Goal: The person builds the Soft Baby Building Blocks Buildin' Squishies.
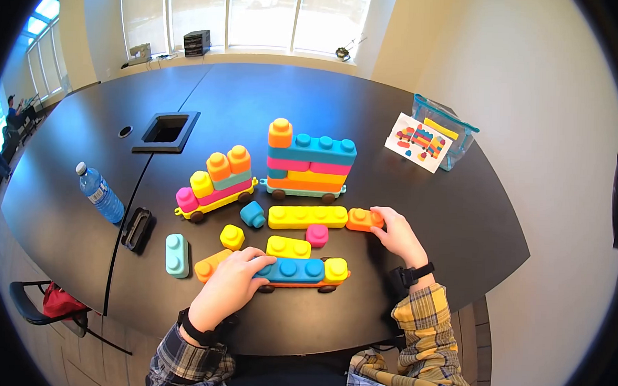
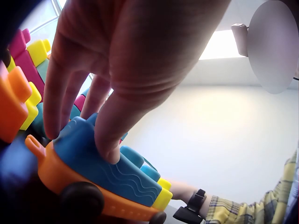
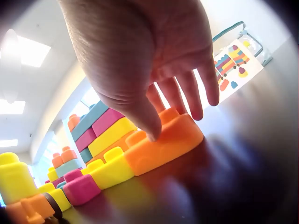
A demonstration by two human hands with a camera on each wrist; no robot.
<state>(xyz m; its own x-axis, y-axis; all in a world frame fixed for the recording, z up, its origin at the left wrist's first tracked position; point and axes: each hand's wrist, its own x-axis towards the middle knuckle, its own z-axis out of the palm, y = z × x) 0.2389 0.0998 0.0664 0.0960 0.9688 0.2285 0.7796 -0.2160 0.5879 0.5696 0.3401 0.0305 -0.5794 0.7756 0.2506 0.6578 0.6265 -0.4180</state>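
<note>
In the head view, the left hand (image 1: 229, 286) grips the left end of a long blue block (image 1: 299, 269) on an orange wheeled base (image 2: 70, 175), with a yellow block (image 1: 335, 271) at the right end. Thumb and fingers straddle the blue block (image 2: 98, 156) in the left wrist view. The right hand (image 1: 398, 237) pinches an orange two-stud block (image 1: 364, 220) lying end to end with a long yellow block (image 1: 308, 216). The right wrist view shows the thumb on the near side of that orange block (image 3: 163, 142), other fingers beyond it.
Two built wagons (image 1: 216, 182) (image 1: 309, 165) stand behind. Loose blocks include pink (image 1: 317, 235), yellow (image 1: 289, 247), blue (image 1: 253, 215) and pale teal (image 1: 176, 255). A bottle (image 1: 101, 193) and black holder (image 1: 138, 230) are left; a picture card (image 1: 419, 142) leans on a clear bag (image 1: 456, 141) back right.
</note>
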